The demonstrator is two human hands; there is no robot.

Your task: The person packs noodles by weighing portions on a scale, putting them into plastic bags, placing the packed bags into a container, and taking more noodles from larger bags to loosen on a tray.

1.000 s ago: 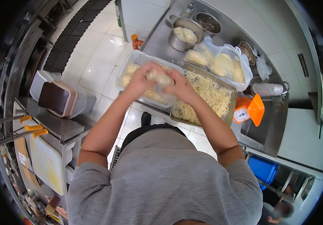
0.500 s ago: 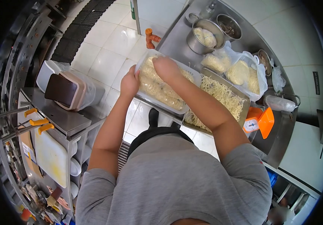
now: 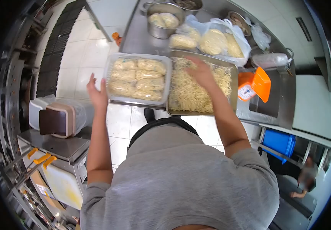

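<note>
A translucent plastic tub [image 3: 167, 82] stands on the steel counter, with several clear bags of noodles [image 3: 150, 83] lying in rows inside it. My left hand [image 3: 97, 91] is just off the tub's left side, fingers apart and nothing in it. To the right of the tub is a metal tray [image 3: 234, 86] spread with loose pale noodles [image 3: 190, 94]. Over the back part of these noodles is my right hand [image 3: 202, 73], slightly blurred, its fingers apart; whether it touches the noodles I cannot tell.
Behind the tray lie a bag of noodles [image 3: 183, 42] and an open white plastic bag [image 3: 242, 59] of larger noodle bundles. A steel pot [image 3: 159, 32] stands at the back. An orange scale [image 3: 246, 92] sits right of the tray. Another person [image 3: 307, 178] is at far lower right.
The tub, tilted half a second ago between both hands, now sits level on the counter. My right hand has left its bags and moved over the tray. My left hand has let go.
</note>
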